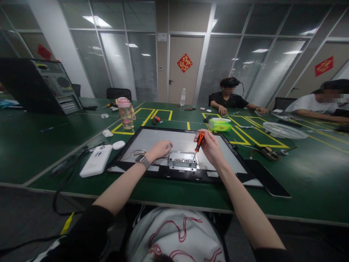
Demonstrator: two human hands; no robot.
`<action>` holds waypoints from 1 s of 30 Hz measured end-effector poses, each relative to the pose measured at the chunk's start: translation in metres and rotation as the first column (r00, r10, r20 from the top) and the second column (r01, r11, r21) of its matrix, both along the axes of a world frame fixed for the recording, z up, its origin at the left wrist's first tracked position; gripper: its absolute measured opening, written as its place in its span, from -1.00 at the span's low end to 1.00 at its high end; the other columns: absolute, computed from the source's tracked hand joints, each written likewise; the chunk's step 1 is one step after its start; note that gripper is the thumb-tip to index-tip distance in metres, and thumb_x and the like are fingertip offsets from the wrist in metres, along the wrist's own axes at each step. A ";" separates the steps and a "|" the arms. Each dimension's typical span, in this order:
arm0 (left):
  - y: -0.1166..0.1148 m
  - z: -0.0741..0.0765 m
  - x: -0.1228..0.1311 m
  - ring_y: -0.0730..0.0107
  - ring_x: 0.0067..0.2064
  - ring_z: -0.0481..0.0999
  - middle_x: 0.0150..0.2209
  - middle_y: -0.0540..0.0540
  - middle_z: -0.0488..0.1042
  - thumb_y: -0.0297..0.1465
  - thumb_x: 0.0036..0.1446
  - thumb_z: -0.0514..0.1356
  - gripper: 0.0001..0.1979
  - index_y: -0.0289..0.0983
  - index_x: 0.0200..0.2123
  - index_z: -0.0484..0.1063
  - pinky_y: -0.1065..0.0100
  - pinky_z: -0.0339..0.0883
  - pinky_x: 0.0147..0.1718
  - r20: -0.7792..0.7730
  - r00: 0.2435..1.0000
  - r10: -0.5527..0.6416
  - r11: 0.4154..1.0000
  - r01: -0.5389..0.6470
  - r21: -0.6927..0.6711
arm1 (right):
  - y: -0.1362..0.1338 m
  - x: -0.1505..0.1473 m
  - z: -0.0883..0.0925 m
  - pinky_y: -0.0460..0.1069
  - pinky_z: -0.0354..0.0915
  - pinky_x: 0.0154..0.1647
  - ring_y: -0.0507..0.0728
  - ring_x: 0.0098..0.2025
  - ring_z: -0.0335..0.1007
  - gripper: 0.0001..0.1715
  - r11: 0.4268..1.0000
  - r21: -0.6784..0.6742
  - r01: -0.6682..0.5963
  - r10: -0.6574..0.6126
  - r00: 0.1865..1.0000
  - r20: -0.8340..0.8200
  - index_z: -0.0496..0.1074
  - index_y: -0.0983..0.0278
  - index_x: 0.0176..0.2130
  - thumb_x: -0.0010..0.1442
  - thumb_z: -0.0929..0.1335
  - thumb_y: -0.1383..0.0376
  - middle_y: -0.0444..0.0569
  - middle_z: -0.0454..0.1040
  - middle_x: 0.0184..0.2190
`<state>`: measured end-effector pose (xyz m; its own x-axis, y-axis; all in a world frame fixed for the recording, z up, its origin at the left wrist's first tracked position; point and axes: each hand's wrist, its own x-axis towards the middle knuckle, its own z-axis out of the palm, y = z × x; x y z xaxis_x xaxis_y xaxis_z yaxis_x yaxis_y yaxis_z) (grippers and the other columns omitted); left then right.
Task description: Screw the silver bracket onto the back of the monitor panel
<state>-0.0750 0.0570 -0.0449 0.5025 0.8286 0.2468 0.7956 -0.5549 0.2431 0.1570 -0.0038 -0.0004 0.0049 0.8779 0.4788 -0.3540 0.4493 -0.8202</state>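
Note:
My right hand (pixel 209 147) is closed around the handle of an orange and black screwdriver (pixel 200 142). The screwdriver leans, its shaft pointing down at the right part of a silver metal bracket (pixel 182 166). That bracket sits near the front edge of a flat display panel (pixel 177 140), which has a grey-white back and black frame and lies on the table. My left hand (pixel 161 149), wearing a watch at the wrist, rests over the panel beside the bracket's left end. Its fingers are loosely bent, with no object visible in them. Thin wires (pixel 136 154) run left of the bracket.
Left of the panel lie a white power bank (pixel 96 160) and cables. A pink-lidded bottle (pixel 125 113) stands behind them, near a computer case (pixel 40 85). To the right are a black phone (pixel 268 178) and a green tissue pack (pixel 219 124). Two people sit across the table.

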 end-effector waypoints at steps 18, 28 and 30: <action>0.001 -0.002 0.001 0.22 -0.18 0.54 -0.21 -0.17 0.58 -0.40 0.23 0.06 -0.72 -0.28 -0.07 0.48 0.32 0.36 -0.15 -0.006 1.000 0.027 1.000 -0.027 -0.002 | -0.002 0.003 -0.002 0.11 0.34 0.06 0.04 -0.29 0.39 -0.78 0.988 0.003 -0.154 0.154 0.988 0.005 0.50 0.14 -0.35 0.03 0.49 0.09 -0.15 0.44 -0.31; -0.002 0.002 0.002 0.25 -0.26 0.52 -0.31 -0.13 0.57 -0.42 0.21 0.07 -0.72 -0.29 -0.08 0.50 0.34 0.35 -0.21 0.018 0.999 0.031 0.999 -0.031 -0.023 | 0.002 0.006 -0.003 0.15 0.32 0.09 0.06 -0.27 0.40 -0.78 0.986 -0.031 -0.163 0.162 0.986 -0.043 0.48 0.13 -0.30 0.08 0.45 0.07 -0.15 0.45 -0.36; -0.002 0.001 0.002 0.25 -0.25 0.52 -0.30 -0.14 0.57 -0.42 0.21 0.07 -0.72 -0.29 -0.07 0.50 0.33 0.35 -0.20 0.019 0.999 0.034 0.999 -0.033 -0.024 | 0.000 0.006 -0.002 0.14 0.32 0.10 0.02 -0.31 0.36 -0.80 0.983 -0.040 -0.179 0.177 0.983 -0.049 0.48 0.14 -0.35 0.04 0.48 0.12 -0.18 0.43 -0.36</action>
<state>-0.0731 0.0552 -0.0437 0.4697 0.8505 0.2368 0.8085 -0.5221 0.2715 0.1632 -0.0036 -0.0022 -0.1326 0.8871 0.4422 -0.4624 0.3393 -0.8192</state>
